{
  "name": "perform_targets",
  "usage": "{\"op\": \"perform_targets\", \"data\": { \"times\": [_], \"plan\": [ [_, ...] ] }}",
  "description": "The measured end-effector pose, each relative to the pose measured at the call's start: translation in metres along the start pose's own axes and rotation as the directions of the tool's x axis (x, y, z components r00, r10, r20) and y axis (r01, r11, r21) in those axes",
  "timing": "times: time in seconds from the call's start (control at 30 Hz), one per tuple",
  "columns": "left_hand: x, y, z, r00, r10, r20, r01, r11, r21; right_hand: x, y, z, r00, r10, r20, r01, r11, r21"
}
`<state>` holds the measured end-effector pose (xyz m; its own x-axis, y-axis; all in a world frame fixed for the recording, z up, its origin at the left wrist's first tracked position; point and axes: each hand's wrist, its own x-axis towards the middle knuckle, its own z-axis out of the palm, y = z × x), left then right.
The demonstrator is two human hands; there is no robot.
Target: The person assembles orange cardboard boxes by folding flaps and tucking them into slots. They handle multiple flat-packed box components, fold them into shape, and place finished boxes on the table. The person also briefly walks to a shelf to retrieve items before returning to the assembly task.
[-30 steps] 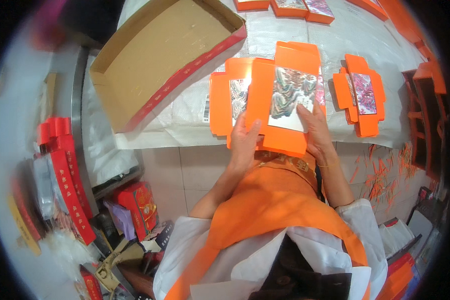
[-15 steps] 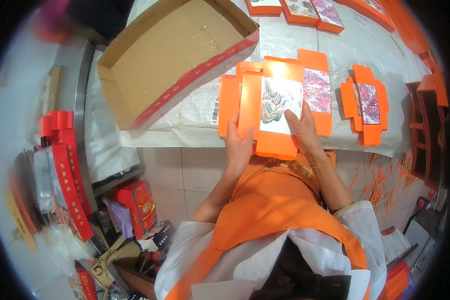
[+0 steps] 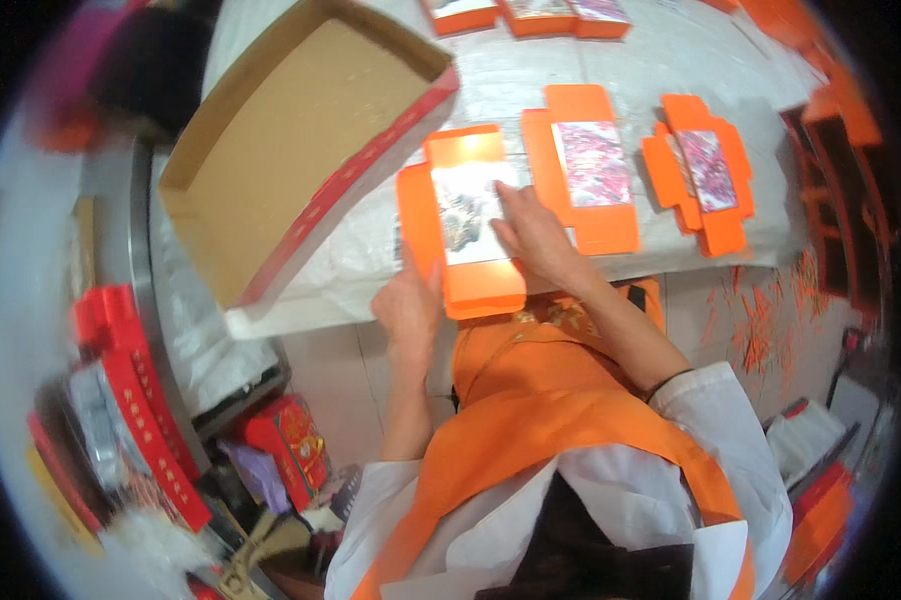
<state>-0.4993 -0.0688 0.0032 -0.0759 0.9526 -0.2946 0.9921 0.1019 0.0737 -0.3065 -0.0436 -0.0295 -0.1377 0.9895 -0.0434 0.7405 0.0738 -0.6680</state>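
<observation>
A flat orange cardboard box blank (image 3: 485, 285) with a mountain landscape picture lies at the near edge of the white-covered table. At its lower left edge is my left hand (image 3: 405, 308), index finger and thumb spread against the orange side flap. My right hand (image 3: 540, 235) rests over the right edge of the picture, index finger stretched out, the other fingers partly hidden. Just to the right lies another orange blank with a pink blossom picture (image 3: 592, 165). Farther right is a smaller pile of orange blanks (image 3: 708, 170), also showing pink blossoms.
A large shallow brown cardboard tray (image 3: 300, 130) with a red outer side stands at the left. Several finished-looking orange boxes (image 3: 540, 18) line the far side. Orange scraps (image 3: 760, 320) litter the floor at right. Red printed strips (image 3: 140, 400) and bags sit at lower left.
The landscape blank, held between both hands over the other blanks before, now lies farther left, separate from the blossom blank. Both hands have loosened. The whole view has shifted and tilted.
</observation>
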Motion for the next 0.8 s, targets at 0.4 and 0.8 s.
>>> {"op": "perform_targets", "data": {
  "times": [0.4, 0.8],
  "plan": [
    [0.033, 0.046, 0.021, 0.859, 0.408, -0.31, -0.476, 0.859, -0.189, -0.042, 0.022, -0.062, 0.979, 0.028, -0.201, 0.016, 0.976, 0.215],
    [0.035, 0.223, 0.016, 0.596, 0.69, -0.411, -0.796, 0.436, -0.421, -0.086, 0.216, -0.234, 0.831, 0.085, -0.549, -0.35, 0.848, -0.399]
  ]
}}
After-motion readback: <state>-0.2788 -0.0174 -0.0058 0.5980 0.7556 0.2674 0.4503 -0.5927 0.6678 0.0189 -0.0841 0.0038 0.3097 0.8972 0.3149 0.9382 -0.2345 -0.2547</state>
